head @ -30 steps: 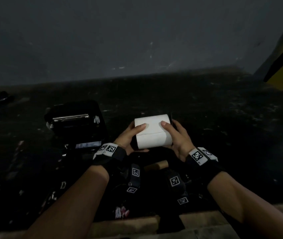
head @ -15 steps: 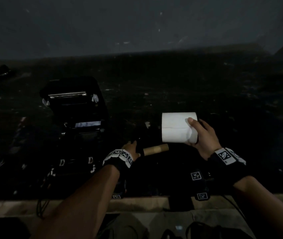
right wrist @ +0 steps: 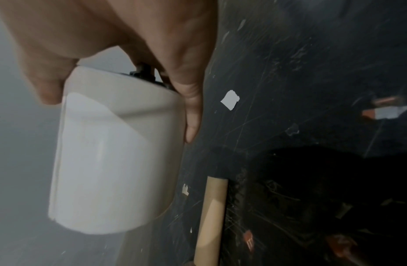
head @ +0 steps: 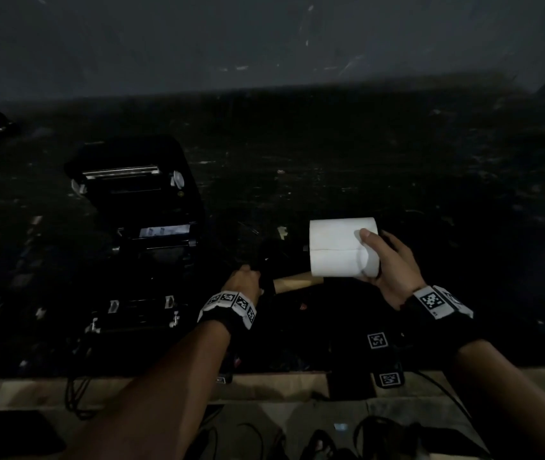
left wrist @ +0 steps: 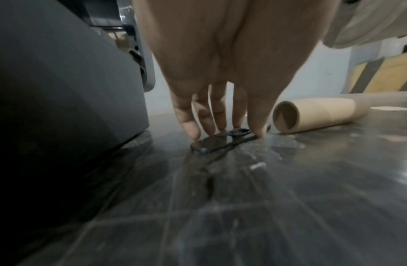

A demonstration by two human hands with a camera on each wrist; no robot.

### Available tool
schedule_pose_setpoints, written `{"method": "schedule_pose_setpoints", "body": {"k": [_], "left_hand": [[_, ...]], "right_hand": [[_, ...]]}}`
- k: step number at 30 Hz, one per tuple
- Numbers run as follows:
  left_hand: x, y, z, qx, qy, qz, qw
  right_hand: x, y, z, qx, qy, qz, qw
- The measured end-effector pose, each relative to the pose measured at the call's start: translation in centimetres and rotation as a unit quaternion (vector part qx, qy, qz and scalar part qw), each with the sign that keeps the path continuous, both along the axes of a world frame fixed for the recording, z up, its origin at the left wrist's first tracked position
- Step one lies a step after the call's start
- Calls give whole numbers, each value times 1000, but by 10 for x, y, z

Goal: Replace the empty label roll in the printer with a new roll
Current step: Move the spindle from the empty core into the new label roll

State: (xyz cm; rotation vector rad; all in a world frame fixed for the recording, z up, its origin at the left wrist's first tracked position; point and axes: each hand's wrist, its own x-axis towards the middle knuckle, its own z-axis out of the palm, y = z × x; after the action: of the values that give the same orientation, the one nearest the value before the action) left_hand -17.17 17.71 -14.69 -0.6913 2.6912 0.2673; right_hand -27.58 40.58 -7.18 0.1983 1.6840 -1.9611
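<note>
My right hand (head: 387, 260) grips a full white label roll (head: 340, 247) by its right end, above the dark table; a black spindle end (right wrist: 145, 72) pokes out under the palm. My left hand (head: 242, 280) reaches down just left of the empty brown cardboard core (head: 297, 283). Its thumb and fingertips (left wrist: 193, 131) pinch the two ends of a small flat black part (left wrist: 220, 143) that lies on the table. The black printer (head: 138, 200) stands open at the left, its roll bay dark.
Loose black printer pieces (head: 138, 313) lie in front of the printer. Paper scraps (right wrist: 230, 99) dot the scratched table. Cables (head: 78, 393) hang over the wooden front edge (head: 281, 383). A grey wall closes the back.
My left hand let go of the white roll and dropped to the table beside the cardboard core. My right hand carried the roll to the right on its own.
</note>
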Motion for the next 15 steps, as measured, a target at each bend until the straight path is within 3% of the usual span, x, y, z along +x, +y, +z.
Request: {"method": "schedule_pose_setpoints", "body": {"k": [9, 15], "left_hand": [[-7, 3, 13, -1, -59, 6, 998], [-4, -6, 23, 51, -18, 47, 997]], "right_hand": [[1, -2, 0, 9, 2, 3, 1000], [4, -4, 4, 12, 3, 0, 1000]]}}
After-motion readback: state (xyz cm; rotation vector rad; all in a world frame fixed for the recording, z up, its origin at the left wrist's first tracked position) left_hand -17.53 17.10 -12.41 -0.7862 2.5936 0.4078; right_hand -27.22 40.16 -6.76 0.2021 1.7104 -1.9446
